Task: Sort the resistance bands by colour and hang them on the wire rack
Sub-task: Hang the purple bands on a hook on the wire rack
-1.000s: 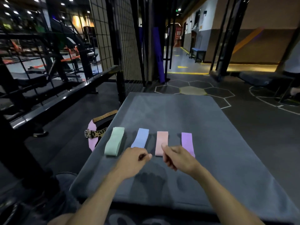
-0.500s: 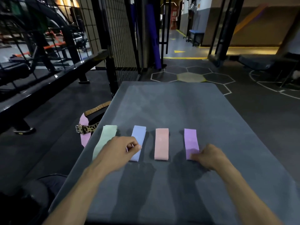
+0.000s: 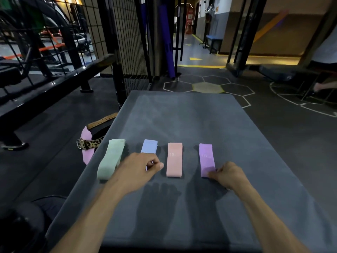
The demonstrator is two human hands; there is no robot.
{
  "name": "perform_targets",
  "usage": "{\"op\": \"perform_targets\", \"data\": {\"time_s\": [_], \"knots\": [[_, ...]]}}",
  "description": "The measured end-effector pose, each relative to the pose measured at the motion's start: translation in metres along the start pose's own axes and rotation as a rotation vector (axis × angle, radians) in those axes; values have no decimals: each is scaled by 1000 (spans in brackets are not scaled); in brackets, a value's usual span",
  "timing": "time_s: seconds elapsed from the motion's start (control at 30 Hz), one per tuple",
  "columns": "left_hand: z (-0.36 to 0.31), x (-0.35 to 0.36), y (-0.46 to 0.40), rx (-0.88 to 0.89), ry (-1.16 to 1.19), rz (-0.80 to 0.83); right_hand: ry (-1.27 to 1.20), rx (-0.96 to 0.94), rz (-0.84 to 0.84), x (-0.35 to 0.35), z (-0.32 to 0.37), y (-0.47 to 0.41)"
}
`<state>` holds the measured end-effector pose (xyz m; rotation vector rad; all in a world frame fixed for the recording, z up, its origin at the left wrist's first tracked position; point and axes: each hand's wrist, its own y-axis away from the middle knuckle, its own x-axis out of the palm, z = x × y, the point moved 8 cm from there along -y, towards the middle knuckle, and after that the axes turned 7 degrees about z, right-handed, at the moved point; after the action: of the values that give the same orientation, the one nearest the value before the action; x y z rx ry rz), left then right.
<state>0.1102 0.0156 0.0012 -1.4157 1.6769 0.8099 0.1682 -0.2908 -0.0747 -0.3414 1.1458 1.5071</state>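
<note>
1. Resistance bands lie in a row on the grey worktop (image 3: 182,115), flat and apart from one another; the wire rack (image 3: 125,33) stands well beyond its far left corner.
2. Green band (image 3: 111,158) is the bulkiest, at the left end, untouched.
3. Peach band (image 3: 174,159) sits between both hands; it bears a pale "15", the rest too faint to read.
4. Purple band (image 3: 206,158) shows a faint mark, perhaps "10"; I cannot be sure. The right hand (image 3: 228,175) has its fingers curled at the near end, fingertips pinching that edge.
5. Blue band (image 3: 149,147) is half hidden under the left hand (image 3: 140,167), whose curled fingers and thumb appear to pinch its near end.
6. Judgement: lift each band by the pinched end cleanly off the worktop, keeping the colours separate so they reach the rack without tangling.
</note>
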Motion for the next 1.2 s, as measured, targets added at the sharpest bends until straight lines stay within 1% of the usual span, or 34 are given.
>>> {"op": "perform_targets", "data": {"time_s": [0.13, 0.23, 0.43, 0.63, 0.77, 0.93, 1.07, 1.2], "knots": [[-3, 2, 3, -8, -3, 9, -52, 5, 13, 3, -5, -1], [-4, 4, 4, -10, -20, 13, -103, -2, -15, 1, -3, 4], [-9, 7, 3, -9, -18, 27, -331, -61, -44, 1, 2, 4], [-15, 9, 2, 1, -18, 35, -484, -153, -42, 0, 9, 4], [-18, 10, 1, 2, -27, 39, -485, -252, -127, -10, 18, 7], [-22, 8, 1, 1, -13, 42, -506, -412, -146, -22, 37, 22], [-24, 9, -1, -3, 5, 47, -600, -512, -70, -25, 49, 30], [-28, 4, -2, 6, 21, 17, -619, -623, -24, -35, 63, 49]]}}
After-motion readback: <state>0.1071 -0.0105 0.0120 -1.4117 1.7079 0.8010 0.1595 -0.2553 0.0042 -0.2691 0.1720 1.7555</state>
